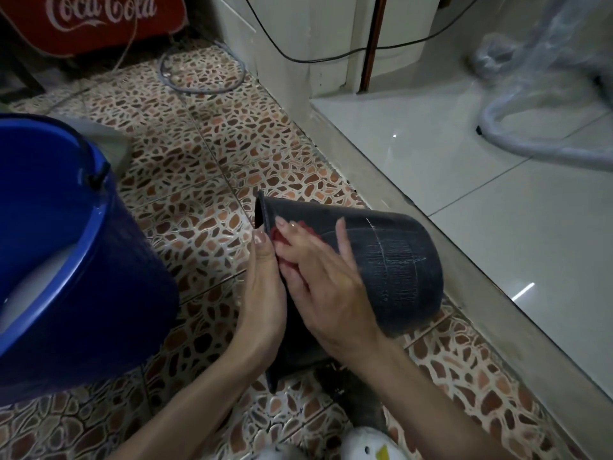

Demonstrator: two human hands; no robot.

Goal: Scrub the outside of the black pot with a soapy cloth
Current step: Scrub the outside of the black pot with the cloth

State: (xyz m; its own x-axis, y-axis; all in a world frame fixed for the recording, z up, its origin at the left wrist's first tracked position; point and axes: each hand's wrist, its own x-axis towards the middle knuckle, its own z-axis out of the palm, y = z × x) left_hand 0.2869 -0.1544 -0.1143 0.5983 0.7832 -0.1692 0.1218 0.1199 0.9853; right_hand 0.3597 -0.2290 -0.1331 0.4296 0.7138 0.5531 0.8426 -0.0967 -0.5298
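The black pot [391, 260] is held on its side above the pebble-patterned floor, its mouth facing left and its base to the right. My left hand [265, 293] grips the pot's rim, the thumb pointing up along the edge. My right hand [318, 277] lies flat on the pot's outer wall near the rim and presses a red cloth [288, 235] against it with straight fingers. Only small patches of the cloth show between the fingers. White scuff lines mark the pot's wall.
A blue bucket [99, 260] holding pale water stands at the left, close to the pot. A raised white tiled step [464, 180] runs along the right. A red Coca-Cola cooler [99, 21] and loose cables [202, 71] lie at the back. A plastic-wrapped object [547, 94] rests on the step.
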